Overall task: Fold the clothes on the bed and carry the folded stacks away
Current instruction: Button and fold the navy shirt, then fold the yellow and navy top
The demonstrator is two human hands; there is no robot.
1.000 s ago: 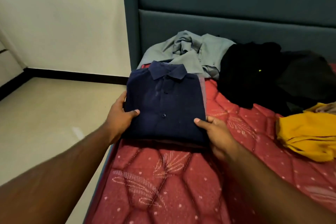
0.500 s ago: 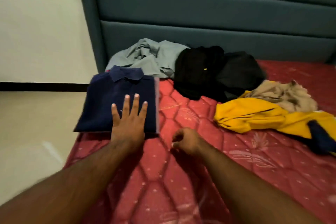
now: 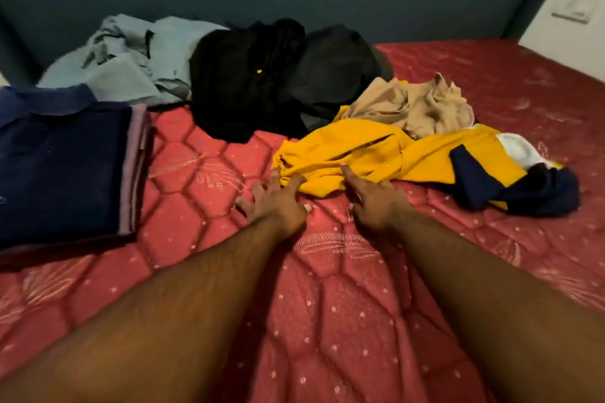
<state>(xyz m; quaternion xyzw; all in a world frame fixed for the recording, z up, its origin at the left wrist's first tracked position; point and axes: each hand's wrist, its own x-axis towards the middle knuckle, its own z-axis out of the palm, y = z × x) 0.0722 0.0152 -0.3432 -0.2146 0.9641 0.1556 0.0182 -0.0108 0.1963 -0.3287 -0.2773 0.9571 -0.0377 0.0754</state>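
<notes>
Now with both hands spread, left hand [image 3: 275, 203] and right hand [image 3: 373, 203] just touching the near edge of the crumpled yellow shirt with navy trim [image 3: 376, 154] mid-bed, pinch its shoulders, lift, shake it flat on the red quilted mattress [image 3: 327, 321] before folding.

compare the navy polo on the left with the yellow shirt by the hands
The navy polo is folded flat and square on a stack, collar showing; the yellow shirt lies crumpled and spread out. Neither hand touches the polo; both reach the yellow shirt's near edge. Both lie on the red mattress.
</notes>
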